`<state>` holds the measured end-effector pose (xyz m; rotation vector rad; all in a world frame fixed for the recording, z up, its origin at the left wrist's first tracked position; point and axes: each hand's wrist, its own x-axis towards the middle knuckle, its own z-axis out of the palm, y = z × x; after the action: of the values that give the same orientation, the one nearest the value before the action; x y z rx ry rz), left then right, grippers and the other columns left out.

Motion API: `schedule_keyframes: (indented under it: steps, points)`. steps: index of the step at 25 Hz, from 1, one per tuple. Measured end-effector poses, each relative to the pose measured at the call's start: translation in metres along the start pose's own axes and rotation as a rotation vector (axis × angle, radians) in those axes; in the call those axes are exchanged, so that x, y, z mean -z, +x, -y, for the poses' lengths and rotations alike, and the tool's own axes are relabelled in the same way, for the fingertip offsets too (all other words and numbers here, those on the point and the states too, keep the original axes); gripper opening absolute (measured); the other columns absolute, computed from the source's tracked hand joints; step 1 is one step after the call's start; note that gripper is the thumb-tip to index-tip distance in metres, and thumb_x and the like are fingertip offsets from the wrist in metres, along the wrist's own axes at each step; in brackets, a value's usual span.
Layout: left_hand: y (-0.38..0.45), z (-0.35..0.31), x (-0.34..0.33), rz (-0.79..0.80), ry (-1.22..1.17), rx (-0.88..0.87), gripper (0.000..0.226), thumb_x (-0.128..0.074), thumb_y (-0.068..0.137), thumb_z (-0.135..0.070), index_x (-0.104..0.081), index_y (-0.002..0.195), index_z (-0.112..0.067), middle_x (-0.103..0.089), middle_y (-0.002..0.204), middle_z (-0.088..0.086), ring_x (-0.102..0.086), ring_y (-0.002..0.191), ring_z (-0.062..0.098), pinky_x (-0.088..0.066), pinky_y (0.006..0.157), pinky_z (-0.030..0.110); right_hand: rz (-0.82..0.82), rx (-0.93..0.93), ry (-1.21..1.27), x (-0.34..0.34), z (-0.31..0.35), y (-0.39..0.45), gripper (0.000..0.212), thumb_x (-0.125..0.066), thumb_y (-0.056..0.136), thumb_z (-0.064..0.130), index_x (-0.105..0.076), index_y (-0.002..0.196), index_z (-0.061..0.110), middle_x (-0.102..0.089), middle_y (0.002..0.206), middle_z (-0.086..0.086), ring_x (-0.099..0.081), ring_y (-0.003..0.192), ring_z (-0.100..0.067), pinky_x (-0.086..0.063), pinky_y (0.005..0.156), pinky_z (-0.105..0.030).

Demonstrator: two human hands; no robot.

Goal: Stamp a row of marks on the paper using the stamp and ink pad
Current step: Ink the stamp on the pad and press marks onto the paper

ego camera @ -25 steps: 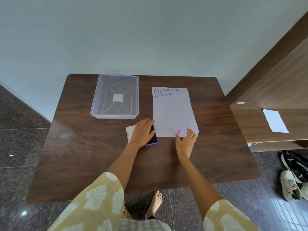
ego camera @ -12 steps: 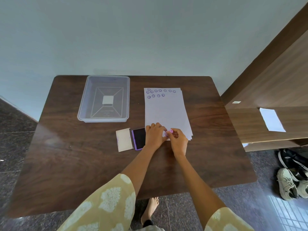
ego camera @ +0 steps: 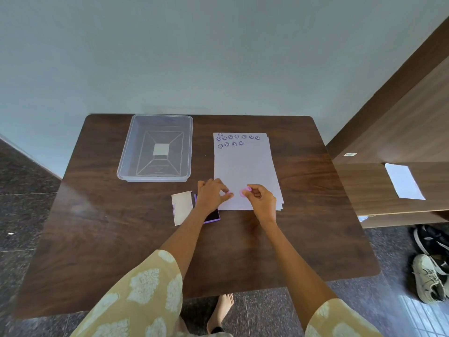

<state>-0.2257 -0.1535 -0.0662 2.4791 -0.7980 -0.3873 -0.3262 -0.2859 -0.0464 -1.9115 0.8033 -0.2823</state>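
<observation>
A stack of white paper lies on the brown table, with two rows of purple round marks along its top edge. My right hand pinches a small pink stamp just above the paper's lower part. My left hand is a little to its left, fingertips pinched on a small pink piece that looks like the stamp's cap. The open purple ink pad lies partly under my left wrist, its pale lid folded out to the left.
A clear plastic tray sits at the back left of the table. A wooden cabinet with a loose sheet of paper stands to the right. Shoes lie on the floor by the table's right corner.
My left hand left the ink pad and met my right hand at the stamp. The hands have now pulled apart, each holding a pink piece.
</observation>
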Motion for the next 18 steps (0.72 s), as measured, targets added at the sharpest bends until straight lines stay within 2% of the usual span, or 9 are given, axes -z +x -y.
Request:
schedule_keyframes:
  steps: [3,6,8,10,13,16,18]
  points:
    - [0.001,0.016,0.011,-0.080,-0.030,0.045,0.020,-0.066,0.081,-0.037,-0.073,0.090,-0.021,-0.063,0.103,0.001,-0.053,0.101,0.020,-0.023,0.082,0.034,-0.022,-0.034,0.037,0.000,-0.002,0.004,0.027,-0.071,0.080,0.025,-0.067,0.103,0.012,-0.072,0.104,-0.007,-0.061,0.088,-0.009,-0.047,0.083,-0.019]
    - [0.006,0.021,0.019,-0.137,0.003,0.021,0.019,-0.067,0.081,-0.033,-0.073,0.093,-0.019,-0.063,0.101,0.003,-0.053,0.099,0.022,-0.024,0.081,0.033,-0.039,-0.055,0.048,-0.005,-0.006,0.003,0.023,-0.070,0.081,0.025,-0.068,0.101,0.013,-0.072,0.104,-0.006,-0.060,0.086,-0.009,-0.043,0.075,-0.008]
    - [0.008,0.022,0.020,-0.115,0.052,-0.011,0.030,-0.067,0.080,-0.036,-0.068,0.106,-0.020,-0.062,0.108,0.003,-0.052,0.104,0.022,-0.028,0.086,0.035,-0.051,-0.070,0.074,-0.008,-0.007,0.003,0.023,-0.070,0.081,0.024,-0.068,0.101,0.013,-0.071,0.103,-0.006,-0.061,0.088,-0.011,-0.040,0.071,-0.005]
    - [0.008,0.022,0.021,-0.073,0.058,-0.004,0.049,-0.069,0.077,-0.042,-0.057,0.120,-0.020,-0.062,0.115,0.002,-0.051,0.108,0.023,-0.031,0.090,0.037,-0.056,-0.078,0.095,-0.010,-0.006,0.003,0.023,-0.070,0.081,0.024,-0.067,0.101,0.013,-0.071,0.104,-0.006,-0.062,0.089,-0.011,-0.041,0.074,-0.008]
    - [0.006,0.016,0.019,-0.007,0.071,-0.034,0.070,-0.072,0.071,-0.046,-0.043,0.129,-0.021,-0.063,0.115,-0.001,-0.052,0.107,0.023,-0.031,0.088,0.037,-0.059,-0.085,0.114,-0.012,-0.004,0.005,0.025,-0.070,0.081,0.025,-0.067,0.102,0.013,-0.071,0.105,-0.006,-0.061,0.089,-0.010,-0.044,0.078,-0.012]
    - [0.007,0.009,0.012,0.052,0.170,-0.097,0.078,-0.074,0.069,-0.040,-0.036,0.134,-0.020,-0.064,0.114,-0.001,-0.052,0.106,0.024,-0.031,0.088,0.037,-0.060,-0.091,0.122,-0.013,-0.003,0.006,0.027,-0.070,0.081,0.025,-0.067,0.104,0.012,-0.071,0.106,-0.007,-0.062,0.091,-0.012,-0.045,0.084,-0.019]
    - [0.008,0.008,0.009,0.047,0.198,-0.112,0.075,-0.070,0.072,-0.035,-0.033,0.135,-0.019,-0.066,0.110,0.000,-0.052,0.104,0.025,-0.030,0.087,0.037,-0.061,-0.090,0.119,-0.014,-0.003,0.007,0.027,-0.070,0.081,0.025,-0.067,0.105,0.011,-0.071,0.107,-0.007,-0.061,0.091,-0.012,-0.046,0.086,-0.020]
